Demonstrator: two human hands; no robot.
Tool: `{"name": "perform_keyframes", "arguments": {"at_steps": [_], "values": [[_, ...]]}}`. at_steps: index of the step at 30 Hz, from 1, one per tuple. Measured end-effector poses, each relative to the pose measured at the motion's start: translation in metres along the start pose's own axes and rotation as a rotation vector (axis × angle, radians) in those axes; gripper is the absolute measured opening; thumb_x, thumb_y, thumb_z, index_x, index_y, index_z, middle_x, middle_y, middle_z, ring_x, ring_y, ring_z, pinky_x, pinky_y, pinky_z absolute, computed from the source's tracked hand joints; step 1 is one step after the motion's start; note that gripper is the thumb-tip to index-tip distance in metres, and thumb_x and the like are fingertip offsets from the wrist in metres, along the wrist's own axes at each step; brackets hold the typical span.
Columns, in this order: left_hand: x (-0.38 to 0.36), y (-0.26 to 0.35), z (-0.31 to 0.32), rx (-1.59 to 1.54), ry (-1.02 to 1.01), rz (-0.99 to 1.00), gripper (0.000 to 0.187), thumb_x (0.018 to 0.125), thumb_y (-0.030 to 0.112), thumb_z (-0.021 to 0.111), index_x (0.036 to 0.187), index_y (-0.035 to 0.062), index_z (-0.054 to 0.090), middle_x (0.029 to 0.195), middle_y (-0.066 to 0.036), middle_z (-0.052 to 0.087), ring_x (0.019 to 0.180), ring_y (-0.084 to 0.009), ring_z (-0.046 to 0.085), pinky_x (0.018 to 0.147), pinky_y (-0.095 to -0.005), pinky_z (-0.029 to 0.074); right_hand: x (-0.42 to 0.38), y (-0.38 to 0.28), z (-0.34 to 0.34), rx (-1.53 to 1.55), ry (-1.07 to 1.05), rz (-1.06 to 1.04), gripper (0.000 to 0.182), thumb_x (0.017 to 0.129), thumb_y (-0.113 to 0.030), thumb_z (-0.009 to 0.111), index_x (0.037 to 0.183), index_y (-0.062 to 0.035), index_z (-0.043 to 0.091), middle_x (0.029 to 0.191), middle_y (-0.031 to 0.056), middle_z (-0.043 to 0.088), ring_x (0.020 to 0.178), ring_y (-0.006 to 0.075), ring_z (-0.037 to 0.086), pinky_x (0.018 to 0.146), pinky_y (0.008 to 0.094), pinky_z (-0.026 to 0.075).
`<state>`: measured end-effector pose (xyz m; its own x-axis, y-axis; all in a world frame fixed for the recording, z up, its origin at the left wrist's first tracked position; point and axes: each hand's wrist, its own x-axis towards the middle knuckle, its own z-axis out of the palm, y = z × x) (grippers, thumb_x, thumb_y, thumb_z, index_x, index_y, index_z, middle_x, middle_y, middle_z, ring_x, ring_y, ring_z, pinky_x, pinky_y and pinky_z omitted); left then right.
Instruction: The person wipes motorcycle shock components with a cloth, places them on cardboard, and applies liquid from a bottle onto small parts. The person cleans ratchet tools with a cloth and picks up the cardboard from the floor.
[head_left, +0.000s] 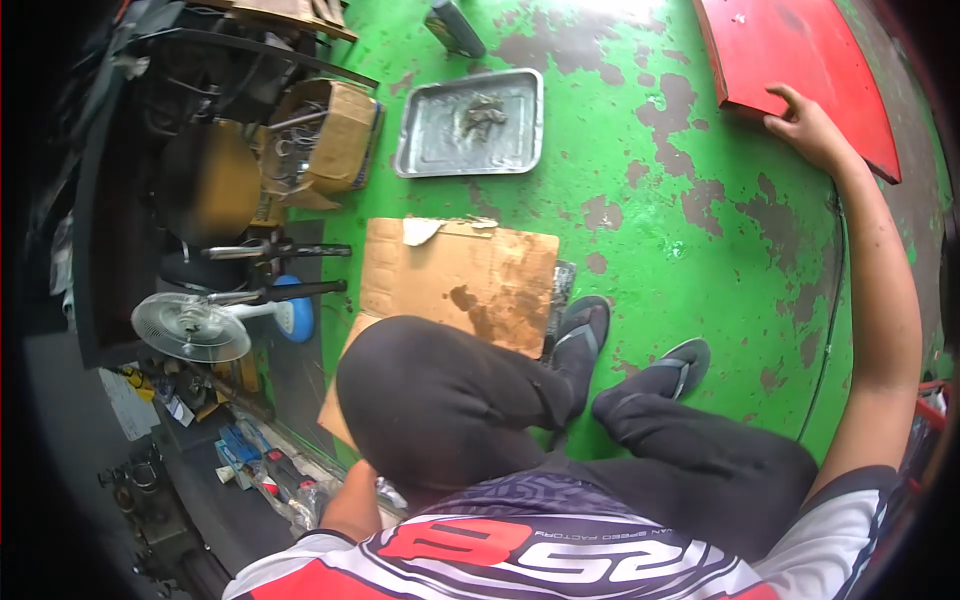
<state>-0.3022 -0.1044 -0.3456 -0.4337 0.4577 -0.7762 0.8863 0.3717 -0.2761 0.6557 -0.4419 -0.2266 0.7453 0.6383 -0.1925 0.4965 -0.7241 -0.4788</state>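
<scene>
My right hand reaches out at the upper right. Its thumb and forefinger are apart, right at the near edge of a flat red panel, and nothing shows between them. Only the forearm of my left arm shows, low on the left side; the hand itself is hidden beside my bent knee. Near that knee, a flattened cardboard sheet with dark oily stains lies on the green floor.
A shallow metal tray holding a crumpled dark rag sits ahead. Further off stands a dark container. Along the left are a cardboard box of metal parts, a fan and loose tools. A thin cable runs along the right.
</scene>
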Motion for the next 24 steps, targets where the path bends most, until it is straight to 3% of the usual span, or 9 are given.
{"name": "perform_keyframes", "arguments": {"at_steps": [4, 6, 9, 12, 15, 18, 19, 21, 24], "values": [[-0.028, 0.021, -0.019, 0.072, 0.004, -0.106, 0.092, 0.069, 0.050, 0.090, 0.128, -0.0124, 0.056, 0.125, -0.027, 0.064, 0.106, -0.0355, 0.066, 0.091, -0.0472, 0.052, 0.076, -0.021, 0.017, 0.022, 0.076, -0.325, 0.037, 0.095, -0.021, 0.066, 0.131, -0.0096, 0.061, 0.083, 0.0094, 0.068, 0.076, 0.0177, 0.062, 0.074, 0.0356, 0.051], [-0.045, 0.027, -0.028, 0.070, 0.006, -0.153, 0.093, 0.070, 0.050, 0.090, 0.129, -0.0127, 0.056, 0.126, -0.027, 0.064, 0.107, -0.0357, 0.066, 0.091, -0.0473, 0.052, 0.115, -0.019, 0.020, 0.000, 0.130, -0.418, 0.039, 0.097, -0.019, 0.067, 0.134, -0.0087, 0.059, 0.077, 0.0013, 0.058, 0.070, 0.0081, 0.051, 0.069, 0.0267, 0.046], [-0.069, 0.027, -0.046, 0.072, 0.009, -0.207, 0.095, 0.070, 0.051, 0.090, 0.131, -0.0131, 0.055, 0.128, -0.027, 0.063, 0.108, -0.0362, 0.066, 0.092, -0.0476, 0.052, 0.110, -0.081, -0.020, 0.003, 0.083, -0.315, 0.032, 0.092, -0.016, 0.073, 0.120, -0.0016, 0.066, 0.086, 0.0130, 0.071, 0.076, 0.0215, 0.069, 0.072, 0.0355, 0.056], [-0.092, 0.023, -0.066, 0.043, 0.021, -0.255, 0.097, 0.070, 0.051, 0.090, 0.132, -0.0136, 0.054, 0.129, -0.028, 0.063, 0.110, -0.0366, 0.065, 0.093, -0.0478, 0.052, 0.140, -0.024, -0.015, 0.108, 0.090, -0.437, 0.036, 0.097, -0.020, 0.067, 0.130, -0.0088, 0.061, 0.075, 0.0030, 0.060, 0.070, 0.0106, 0.053, 0.068, 0.0300, 0.047], [-0.105, 0.006, -0.077, -0.271, 0.084, -0.313, 0.093, 0.068, 0.047, 0.092, 0.128, -0.0142, 0.057, 0.125, -0.027, 0.065, 0.107, -0.0349, 0.066, 0.093, -0.0454, 0.052, 0.121, -0.026, -0.033, 0.178, -0.012, -0.318, 0.038, 0.095, -0.016, 0.070, 0.130, -0.0080, 0.061, 0.073, -0.0002, 0.053, 0.071, 0.0069, 0.049, 0.068, 0.0261, 0.044], [-0.193, 0.050, -0.085, -0.325, 0.240, 0.001, 0.083, 0.068, 0.035, 0.095, 0.125, -0.0124, 0.058, 0.120, -0.024, 0.067, 0.102, -0.0321, 0.067, 0.090, -0.0432, 0.053, 0.088, -0.040, -0.059, 0.192, -0.106, -0.163, 0.042, 0.094, -0.012, 0.068, 0.134, -0.0083, 0.058, 0.075, 0.0032, 0.059, 0.072, 0.0100, 0.055, 0.070, 0.0288, 0.048], [-0.199, 0.049, -0.089, -0.297, 0.278, -0.046, 0.073, 0.069, 0.022, 0.094, 0.124, -0.0109, 0.059, 0.118, -0.020, 0.067, 0.101, -0.0293, 0.066, 0.089, -0.0410, 0.053, 0.073, -0.047, -0.069, 0.222, -0.157, -0.132, 0.043, 0.093, -0.013, 0.068, 0.134, -0.0079, 0.057, 0.077, 0.0059, 0.062, 0.073, 0.0141, 0.059, 0.072, 0.0315, 0.050], [-0.223, 0.054, -0.090, -0.428, 0.255, -0.032, 0.072, 0.070, 0.020, 0.093, 0.125, -0.0112, 0.058, 0.119, -0.020, 0.066, 0.103, -0.0288, 0.065, 0.089, -0.0409, 0.053, 0.041, -0.059, -0.088, 0.160, -0.317, -0.045, 0.046, 0.091, -0.014, 0.069, 0.135, -0.0090, 0.055, 0.086, 0.0126, 0.069, 0.078, 0.0224, 0.066, 0.076, 0.0360, 0.052], [-0.232, 0.044, -0.105, -0.474, 0.251, 0.023, 0.070, 0.072, 0.020, 0.091, 0.125, -0.0110, 0.057, 0.119, -0.020, 0.066, 0.103, -0.0287, 0.065, 0.089, -0.0412, 0.053, -0.016, -0.082, -0.111, 0.085, -0.480, 0.062, 0.052, 0.088, -0.018, 0.073, 0.136, -0.0109, 0.054, 0.093, 0.0138, 0.070, 0.082, 0.0272, 0.068, 0.078, 0.0388, 0.053]]}}
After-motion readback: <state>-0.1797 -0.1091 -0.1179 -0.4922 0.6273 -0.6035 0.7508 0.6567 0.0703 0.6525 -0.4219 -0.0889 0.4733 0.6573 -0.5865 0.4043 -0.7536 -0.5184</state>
